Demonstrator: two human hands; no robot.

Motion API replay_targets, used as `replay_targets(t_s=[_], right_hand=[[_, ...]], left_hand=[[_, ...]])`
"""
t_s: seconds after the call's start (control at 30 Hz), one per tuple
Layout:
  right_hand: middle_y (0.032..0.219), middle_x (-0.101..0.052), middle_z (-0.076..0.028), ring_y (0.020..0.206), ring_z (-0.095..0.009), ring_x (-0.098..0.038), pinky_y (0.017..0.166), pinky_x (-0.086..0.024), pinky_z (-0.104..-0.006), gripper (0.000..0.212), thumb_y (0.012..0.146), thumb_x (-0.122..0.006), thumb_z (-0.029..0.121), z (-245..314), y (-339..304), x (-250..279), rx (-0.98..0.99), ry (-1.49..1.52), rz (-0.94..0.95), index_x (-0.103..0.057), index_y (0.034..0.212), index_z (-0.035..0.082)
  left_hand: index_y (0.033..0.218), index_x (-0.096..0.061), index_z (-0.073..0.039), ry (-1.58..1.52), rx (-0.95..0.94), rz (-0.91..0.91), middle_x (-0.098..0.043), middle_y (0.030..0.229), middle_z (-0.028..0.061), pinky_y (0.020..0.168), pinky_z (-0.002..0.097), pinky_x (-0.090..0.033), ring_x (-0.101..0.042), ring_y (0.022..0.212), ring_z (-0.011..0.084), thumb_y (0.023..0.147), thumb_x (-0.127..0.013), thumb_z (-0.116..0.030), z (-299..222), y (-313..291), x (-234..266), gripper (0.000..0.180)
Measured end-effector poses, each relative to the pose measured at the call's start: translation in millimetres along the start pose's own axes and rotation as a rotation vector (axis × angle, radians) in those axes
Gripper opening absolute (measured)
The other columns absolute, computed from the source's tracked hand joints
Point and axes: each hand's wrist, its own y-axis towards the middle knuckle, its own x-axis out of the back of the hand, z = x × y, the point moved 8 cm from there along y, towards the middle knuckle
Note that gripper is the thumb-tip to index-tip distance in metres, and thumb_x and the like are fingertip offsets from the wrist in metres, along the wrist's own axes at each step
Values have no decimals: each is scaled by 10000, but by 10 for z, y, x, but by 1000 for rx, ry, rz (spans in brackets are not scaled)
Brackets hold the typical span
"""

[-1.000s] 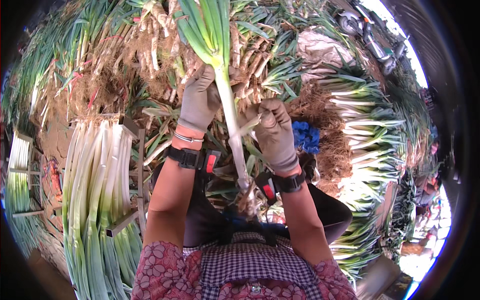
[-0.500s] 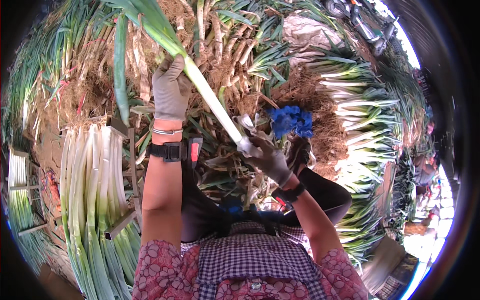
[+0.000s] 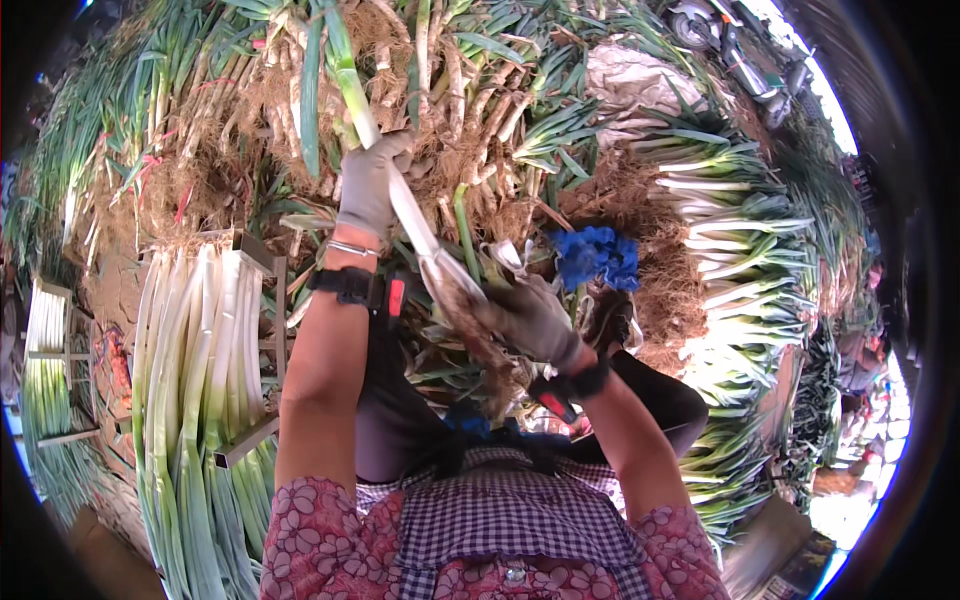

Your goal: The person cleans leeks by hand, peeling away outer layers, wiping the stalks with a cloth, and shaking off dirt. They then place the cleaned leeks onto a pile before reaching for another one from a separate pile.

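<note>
In the head view, the leek slants from its green leaves at eleven o'clock down to the middle. The step in hand looks like stripping its dirty outer skin, which hangs along the lower stalk. The next move seems to call for a steady left grip and a right-hand pull toward the root end.

The gloved left hand, between ten and eleven o'clock, is clamped on the stalk, its forearm rising from eight o'clock. The gloved right hand, just off centre toward four o'clock, reaches up-left to the skin; blur hides whether its fingers are together. Cleaned leeks lie at nine o'clock.
</note>
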Motion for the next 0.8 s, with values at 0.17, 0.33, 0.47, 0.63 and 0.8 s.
replay_targets(t_s=[0.17,0.33,0.47,0.63,0.8], right_hand=[[738,-629,-25,665,-71,-559,625,-455,-237,264,932,-581,230,-670,-1133,-100,-345,264,-81,-672,996,-10],[658,-583,1,573,-47,-499,511,-388,-215,184,896,-616,152,-616,-1967,319,-462,230,-285,-689,881,-16],[590,-546,-2,509,-51,-485,491,-371,-220,131,841,-649,105,-487,-2382,677,-430,399,-641,-668,795,-17],[1063,-638,-103,818,-153,-599,690,-487,-284,385,791,-722,109,-450,-1729,693,-165,-248,-446,-587,1118,-44],[874,-643,-31,812,-95,-564,654,-441,-248,322,832,-699,273,-160,-50,215,-183,228,-201,-639,1022,19]], left_hand=[[820,-556,-15,-12,46,-182,-455,614,20,684,361,-553,-491,515,179,847,-639,-110,-98,195,490,129],[868,-612,-6,-137,24,-308,-524,635,29,467,295,-462,-538,489,187,812,-673,-120,16,290,616,141],[886,-575,-27,-440,-75,-282,-479,629,11,557,343,-526,-532,546,184,843,-626,-121,20,364,661,116],[819,-534,-48,-691,-142,-120,-456,600,26,820,451,-529,-502,537,223,874,-568,-100,-60,357,582,83],[817,-533,-44,-681,-90,-118,-471,606,38,784,444,-534,-510,542,221,878,-579,-107,160,189,173,99]])
